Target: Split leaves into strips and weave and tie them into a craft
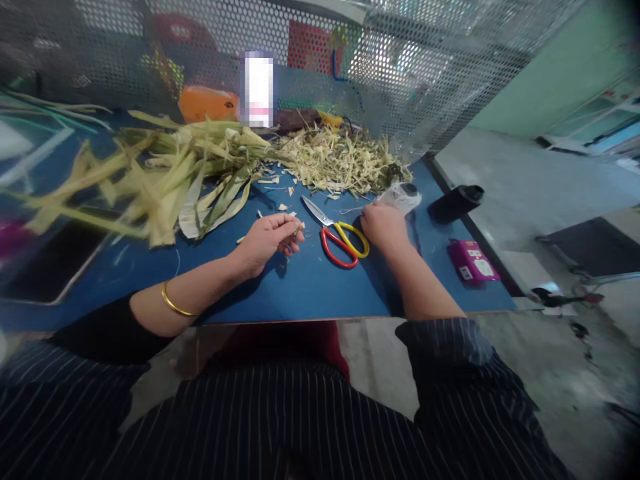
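Observation:
My left hand is closed in a pinch on a small pale piece of husk, just left of the scissors. Those scissors, with one red and one yellow handle, lie on the blue table between my hands, tips pointing away. My right hand is curled beside a spool wrapped in clear plastic. A thin white thread shows by its fingertips; what those fingers hold is hidden under the hand.
Long dry corn husks spread across the left, beside a heap of husk scraps. A phone lies front left. To the right are a black cylinder and a purple packet. Perforated metal mesh rises behind the table.

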A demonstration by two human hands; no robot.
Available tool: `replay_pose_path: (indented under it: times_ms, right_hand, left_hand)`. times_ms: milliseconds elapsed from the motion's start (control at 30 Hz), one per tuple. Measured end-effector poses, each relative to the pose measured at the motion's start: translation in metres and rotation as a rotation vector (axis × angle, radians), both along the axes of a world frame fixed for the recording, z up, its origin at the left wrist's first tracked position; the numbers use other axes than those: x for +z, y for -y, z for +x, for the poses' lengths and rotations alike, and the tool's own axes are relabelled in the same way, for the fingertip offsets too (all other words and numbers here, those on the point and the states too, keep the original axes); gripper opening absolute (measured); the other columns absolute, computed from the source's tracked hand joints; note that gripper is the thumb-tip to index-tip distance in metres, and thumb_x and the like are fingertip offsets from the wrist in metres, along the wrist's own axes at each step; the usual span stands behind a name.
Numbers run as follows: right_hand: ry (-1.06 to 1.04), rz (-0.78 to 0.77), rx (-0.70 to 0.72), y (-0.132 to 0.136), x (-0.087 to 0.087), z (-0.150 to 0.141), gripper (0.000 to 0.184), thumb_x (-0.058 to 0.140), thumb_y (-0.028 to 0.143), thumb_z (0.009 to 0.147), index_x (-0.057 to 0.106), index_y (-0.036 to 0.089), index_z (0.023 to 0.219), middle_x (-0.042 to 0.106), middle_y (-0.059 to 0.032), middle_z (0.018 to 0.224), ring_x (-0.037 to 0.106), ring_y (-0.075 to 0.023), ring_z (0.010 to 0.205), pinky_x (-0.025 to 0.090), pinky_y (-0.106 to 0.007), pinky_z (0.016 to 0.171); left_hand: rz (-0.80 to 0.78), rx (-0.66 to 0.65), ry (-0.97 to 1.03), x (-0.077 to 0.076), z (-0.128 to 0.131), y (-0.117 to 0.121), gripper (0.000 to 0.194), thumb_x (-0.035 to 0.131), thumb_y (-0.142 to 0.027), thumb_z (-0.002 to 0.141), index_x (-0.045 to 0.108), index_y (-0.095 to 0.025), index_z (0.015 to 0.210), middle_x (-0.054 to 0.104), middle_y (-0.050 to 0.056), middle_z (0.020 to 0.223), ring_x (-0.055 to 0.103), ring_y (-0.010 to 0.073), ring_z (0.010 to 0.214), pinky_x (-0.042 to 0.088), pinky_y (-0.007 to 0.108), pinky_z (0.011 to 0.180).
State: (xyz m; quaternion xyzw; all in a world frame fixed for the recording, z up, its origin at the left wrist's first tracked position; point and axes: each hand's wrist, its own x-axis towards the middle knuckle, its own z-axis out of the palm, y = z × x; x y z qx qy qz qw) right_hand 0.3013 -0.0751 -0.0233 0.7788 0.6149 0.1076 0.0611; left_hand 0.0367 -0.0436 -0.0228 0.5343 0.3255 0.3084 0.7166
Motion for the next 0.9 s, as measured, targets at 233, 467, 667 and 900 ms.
replay_pose_path:
  times_ms: [233, 467, 667, 900]
  right_hand:
    - [0.005, 0.024, 0.028, 0.002, -0.011, 0.002, 0.031, 0.031, 0.011, 0.092, 0.057, 0.009, 0.108, 0.062, -0.0207, 0.11, 0.061, -0.0235, 0.079, 0.036, -0.03, 0.061]
    - [-0.462, 0.105, 0.001, 0.032, -0.005, 0.013, 0.021, 0.039, 0.021, 0.089, 0.058, 0.019, 0.099, 0.071, -0.0081, 0.083, 0.06, -0.021, 0.068, 0.037, -0.029, 0.061]
    - [-0.561, 0.248, -0.001, 0.063, -0.005, 0.006, 0.023, 0.044, 0.023, 0.088, 0.055, 0.02, 0.108, 0.072, -0.0091, 0.084, 0.066, -0.025, 0.076, 0.042, -0.031, 0.068]
    - [-0.472, 0.391, 0.09, 0.093, -0.018, -0.003, 0.025, 0.044, 0.026, 0.09, 0.054, 0.018, 0.111, 0.071, -0.0096, 0.091, 0.065, -0.0228, 0.07, 0.044, -0.031, 0.065]
  left_hand:
    - [-0.018, -0.011, -0.016, 0.006, -0.003, -0.001, 0.011, 0.058, -0.024, 0.087, 0.06, -0.014, 0.084, 0.061, 0.002, 0.072, 0.056, 0.0081, 0.055, 0.045, 0.02, 0.051]
    - [-0.028, -0.023, -0.024, 0.004, -0.002, 0.0, 0.01, 0.057, -0.023, 0.088, 0.06, -0.014, 0.084, 0.061, 0.002, 0.073, 0.056, 0.0081, 0.055, 0.044, 0.021, 0.051]
    - [-0.038, -0.02, -0.029, 0.005, -0.001, 0.0, 0.011, 0.056, -0.024, 0.088, 0.06, -0.014, 0.083, 0.061, 0.002, 0.073, 0.055, 0.0081, 0.055, 0.044, 0.022, 0.051]
    - [-0.054, -0.036, -0.036, 0.005, -0.001, 0.001, 0.012, 0.06, -0.026, 0.086, 0.059, -0.014, 0.084, 0.061, 0.001, 0.073, 0.056, 0.0086, 0.056, 0.044, 0.022, 0.052]
